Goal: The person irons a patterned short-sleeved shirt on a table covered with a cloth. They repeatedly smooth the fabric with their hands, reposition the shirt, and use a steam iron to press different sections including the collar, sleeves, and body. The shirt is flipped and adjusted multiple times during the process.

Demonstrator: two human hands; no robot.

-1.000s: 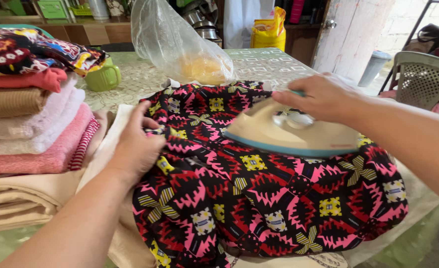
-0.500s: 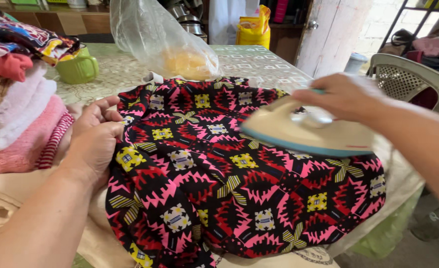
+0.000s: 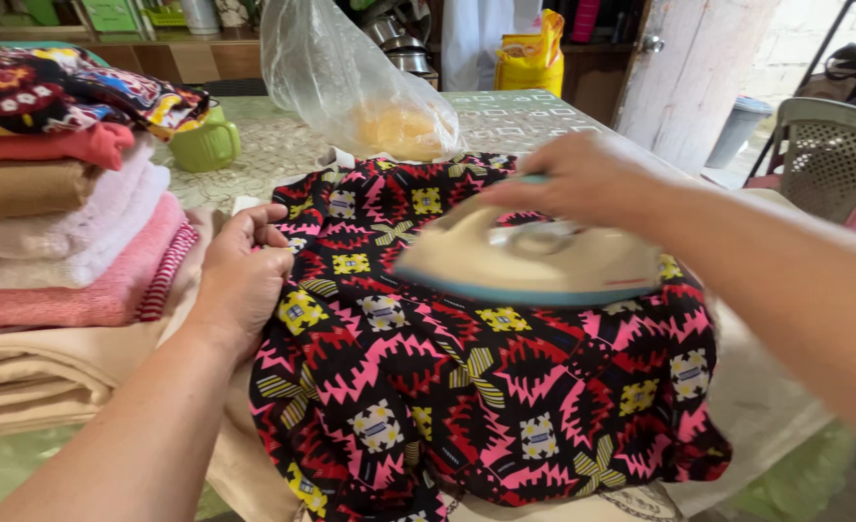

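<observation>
Cream iron (image 3: 530, 263) blurred — handle hidden under right hand (image 3: 583, 179).

Ahead of you on the table, a clear plastic bag (image 3: 351, 82) stands puffed up beyond the far edge of the patterned cloth, holding a pale orange-yellow mass at its base. Behind it, against the dark cabinet, sits a bright yellow sack (image 3: 530, 60) with a crumpled orange top. A green boxy package (image 3: 109, 14) rests on the shelf at upper left, its details too small to tell
</observation>
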